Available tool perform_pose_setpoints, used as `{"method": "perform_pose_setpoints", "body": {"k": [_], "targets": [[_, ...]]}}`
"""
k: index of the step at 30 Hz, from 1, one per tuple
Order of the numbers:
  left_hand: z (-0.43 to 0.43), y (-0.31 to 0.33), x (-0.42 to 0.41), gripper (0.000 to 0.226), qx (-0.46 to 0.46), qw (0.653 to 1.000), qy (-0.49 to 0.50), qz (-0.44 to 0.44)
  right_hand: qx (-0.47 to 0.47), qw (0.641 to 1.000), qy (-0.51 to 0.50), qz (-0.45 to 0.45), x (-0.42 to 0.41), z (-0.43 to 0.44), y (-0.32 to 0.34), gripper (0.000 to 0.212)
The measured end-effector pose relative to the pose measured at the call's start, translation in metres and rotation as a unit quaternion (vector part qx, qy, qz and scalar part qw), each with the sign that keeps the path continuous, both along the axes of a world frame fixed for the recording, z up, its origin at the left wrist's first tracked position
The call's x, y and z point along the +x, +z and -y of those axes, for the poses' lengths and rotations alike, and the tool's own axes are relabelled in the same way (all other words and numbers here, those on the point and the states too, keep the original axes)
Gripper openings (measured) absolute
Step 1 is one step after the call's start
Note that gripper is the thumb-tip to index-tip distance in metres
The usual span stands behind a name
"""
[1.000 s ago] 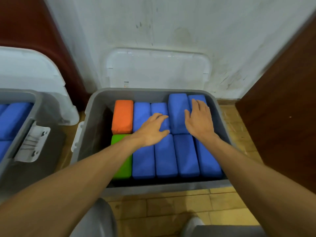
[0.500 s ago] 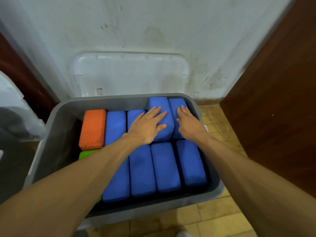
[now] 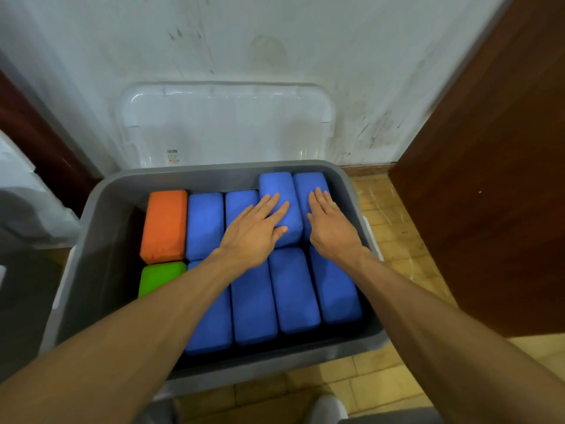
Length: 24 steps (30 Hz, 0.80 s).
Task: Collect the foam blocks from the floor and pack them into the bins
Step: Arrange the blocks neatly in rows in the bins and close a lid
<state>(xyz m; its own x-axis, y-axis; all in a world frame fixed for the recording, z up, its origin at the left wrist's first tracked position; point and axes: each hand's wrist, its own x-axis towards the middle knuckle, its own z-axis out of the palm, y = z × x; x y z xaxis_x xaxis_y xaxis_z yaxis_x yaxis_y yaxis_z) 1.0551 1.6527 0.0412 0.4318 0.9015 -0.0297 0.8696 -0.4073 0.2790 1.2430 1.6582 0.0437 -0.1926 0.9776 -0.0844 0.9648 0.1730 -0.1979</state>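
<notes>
Head view: You are looking down into a grey bin (image 3: 101, 240) that stands on a tiled floor (image 3: 397, 240). Both of your bare forearms reach into it.
Left hand: Your left hand (image 3: 253, 237) lies palm down with the fingers straight and slightly spread. The fingertips rest on the raised blue block (image 3: 279, 185) in the rear row, and the thumb lies against that block's near end.
Right hand: Your right hand (image 3: 331, 228) lies palm down with the fingers straight and close together. It rests on the rear right blue block (image 3: 308, 182), just beside the bin's right wall.
Hands, state: Both hands are flat and pressing. Neither is curled round anything.
Foam blocks: All visible blocks are inside the bin, in two rows. The front blue blocks (image 3: 293, 292) lie side by side. The orange block (image 3: 165, 224) is at rear left, with the green block (image 3: 160, 276) in front of it. The raised blue block sits higher than the blue neighbours to its left.
Hidden: Your left forearm covers the near part of the green block and much of the front-left blue block. Your hands cover the seam between the two rows.
Hard to make out: The grey shape (image 3: 18, 270) at the left edge is blurred and cut off.
Surroundings: A clear lid (image 3: 226, 123) leans on the white wall (image 3: 275, 41) behind the bin. A brown wooden panel (image 3: 489, 179) stands to the right.
</notes>
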Motion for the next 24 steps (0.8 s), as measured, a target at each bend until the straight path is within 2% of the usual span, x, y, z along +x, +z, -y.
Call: {"method": "perform_pose_setpoints", "body": {"k": [3,12,19,24], "targets": [[-0.005,-0.009,-0.007,0.056,-0.011,0.999,-0.012,-0.045,0.005,1.0,0.002,-0.001,-0.004,-0.004,-0.009,0.053],[0.004,-0.018,0.008,0.057,-0.011,0.999,0.007,-0.03,0.015,0.999,0.0,0.033,0.005,0.0,-0.02,0.055],[0.003,-0.024,0.008,0.058,-0.009,1.0,0.001,-0.006,-0.017,1.0,-0.009,0.008,0.009,-0.018,-0.02,0.055],[0.002,-0.028,0.007,0.068,-0.023,1.0,-0.011,-0.018,-0.01,1.0,-0.008,0.004,0.006,0.0,-0.025,0.056]]}}
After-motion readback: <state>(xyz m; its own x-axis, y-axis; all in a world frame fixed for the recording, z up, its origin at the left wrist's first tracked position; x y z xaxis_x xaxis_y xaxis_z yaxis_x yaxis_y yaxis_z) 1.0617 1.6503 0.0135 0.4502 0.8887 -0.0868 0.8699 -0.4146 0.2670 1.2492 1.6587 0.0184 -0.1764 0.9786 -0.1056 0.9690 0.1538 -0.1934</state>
